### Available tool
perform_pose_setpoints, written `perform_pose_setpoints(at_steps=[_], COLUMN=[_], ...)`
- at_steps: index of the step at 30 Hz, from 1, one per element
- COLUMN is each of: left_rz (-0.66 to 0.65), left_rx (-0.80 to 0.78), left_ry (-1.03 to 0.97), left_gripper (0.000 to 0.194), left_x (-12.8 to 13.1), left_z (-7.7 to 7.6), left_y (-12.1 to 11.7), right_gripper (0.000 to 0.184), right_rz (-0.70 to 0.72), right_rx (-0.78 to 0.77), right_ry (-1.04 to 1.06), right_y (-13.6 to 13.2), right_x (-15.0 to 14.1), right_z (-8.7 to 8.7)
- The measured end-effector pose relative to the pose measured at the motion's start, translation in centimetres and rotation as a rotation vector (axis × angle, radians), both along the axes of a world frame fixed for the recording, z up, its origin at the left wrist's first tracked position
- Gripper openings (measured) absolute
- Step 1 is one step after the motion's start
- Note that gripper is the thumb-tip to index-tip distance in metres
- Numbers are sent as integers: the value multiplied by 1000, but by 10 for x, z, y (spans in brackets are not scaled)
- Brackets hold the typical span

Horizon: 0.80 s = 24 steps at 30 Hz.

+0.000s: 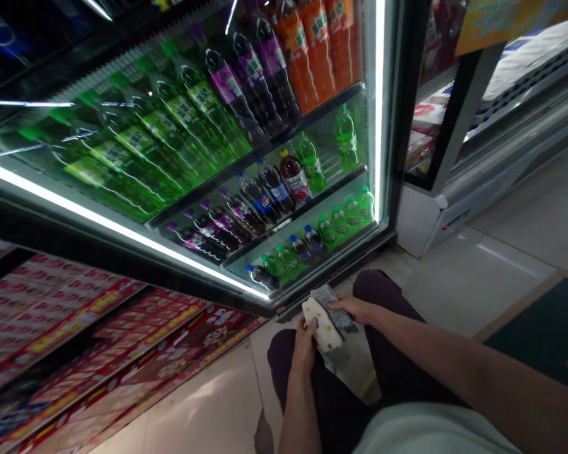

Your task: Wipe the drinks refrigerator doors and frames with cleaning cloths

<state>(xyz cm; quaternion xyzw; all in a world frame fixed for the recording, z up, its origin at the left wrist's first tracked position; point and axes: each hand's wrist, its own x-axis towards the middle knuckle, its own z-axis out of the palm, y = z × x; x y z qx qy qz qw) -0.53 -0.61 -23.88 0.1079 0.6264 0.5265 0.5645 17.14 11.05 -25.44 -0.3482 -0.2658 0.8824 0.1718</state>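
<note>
**Cloths in hand at the cooler's foot**

While I crouch, my left hand [305,347] grips a pale spotted cloth [322,323] and my right hand [355,309] pinches a grey patterned cloth [336,309] touching it. Just beyond runs the drinks cooler [265,189] and its base grille. Tiled floor [478,277] lies open to my right; red cartons [99,328] crowd the left.

The scene is dim overall. Light comes mainly from the white strip lamps [99,221] framing the glass-fronted drinks fridge [227,157], which glow harshly and bleach nearby bottles. Streaky reflections cross the glass. The pale tiled floor [478,277] catches soft daylight. Edges bend noticeably, and the lower foreground looks soft and shadowed.
</note>
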Motion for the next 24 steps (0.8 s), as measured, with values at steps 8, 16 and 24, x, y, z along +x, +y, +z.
perform_pose_setpoints(at_steps=[8,16,24], left_rz=[-317,-252,133], left_rx=[171,81,-18], left_ry=[-63,78,-40], left_gripper=[85,72,54], left_x=[4,6,0], left_z=[0,2,-6], left_y=[-8,-5,3], right_gripper=[48,41,28], right_rz=[78,70,-194], right_rx=[45,37,-3], right_ry=[1,-16,-104], right_y=[-1,-5,5], right_x=[3,2,0], right_z=[-8,-10,-2])
